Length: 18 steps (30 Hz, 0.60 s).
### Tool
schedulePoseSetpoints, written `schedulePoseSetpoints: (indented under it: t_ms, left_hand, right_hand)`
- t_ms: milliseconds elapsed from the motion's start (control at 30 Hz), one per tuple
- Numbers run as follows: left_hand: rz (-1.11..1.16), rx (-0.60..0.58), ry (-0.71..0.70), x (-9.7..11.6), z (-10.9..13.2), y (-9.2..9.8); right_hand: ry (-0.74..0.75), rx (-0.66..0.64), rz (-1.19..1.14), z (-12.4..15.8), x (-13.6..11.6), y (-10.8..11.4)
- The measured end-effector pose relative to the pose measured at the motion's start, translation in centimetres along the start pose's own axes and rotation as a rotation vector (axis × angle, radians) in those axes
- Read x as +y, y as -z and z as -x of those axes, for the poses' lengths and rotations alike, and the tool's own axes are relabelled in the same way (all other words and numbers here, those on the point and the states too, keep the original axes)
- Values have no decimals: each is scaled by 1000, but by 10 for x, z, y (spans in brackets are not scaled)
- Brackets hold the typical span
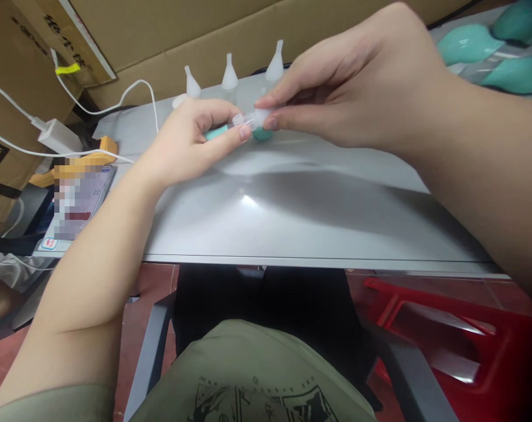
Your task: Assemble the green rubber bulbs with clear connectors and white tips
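Note:
In the head view, my left hand [191, 138] is closed around a bulb nasal aspirator, its teal bulb [216, 132] mostly covered by the palm and fingers. The aspirator's clear neck [247, 120] points right, between my two hands. My right hand [336, 88] pinches a whitish, translucent piece [262, 117] at the neck's right end with thumb and fingers. Whether that piece is seated on the neck I cannot tell. Behind my hands stand several similar aspirators with white cone tips [229, 76] pointing up; the lower part of one, teal, shows under my right fingertips.
Teal bulbs [470, 44] lie at the back right of the white table [270, 223]. Cardboard [195, 41] walls the back. At left are a phone [84, 205], a yellow holder [108, 146], a white charger [60, 138] and cables. A red stool [503, 334] stands below right.

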<state>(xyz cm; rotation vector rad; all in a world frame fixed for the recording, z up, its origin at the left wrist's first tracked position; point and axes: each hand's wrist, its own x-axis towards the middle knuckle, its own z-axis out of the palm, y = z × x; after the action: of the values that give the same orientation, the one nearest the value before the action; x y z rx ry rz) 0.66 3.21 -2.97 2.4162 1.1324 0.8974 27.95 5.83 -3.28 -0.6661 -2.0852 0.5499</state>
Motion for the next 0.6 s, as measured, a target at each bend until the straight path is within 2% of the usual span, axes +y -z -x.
schedulePoseSetpoints:
  t_ms: [433, 600]
  left_hand:
    - [53, -24, -42, -3, -1, -1]
    - [24, -13, -33, -4, -1, 0]
  right_hand:
    - [80, -38, 4, -1, 8, 2]
    - [39, -26, 20, 0, 3, 3]
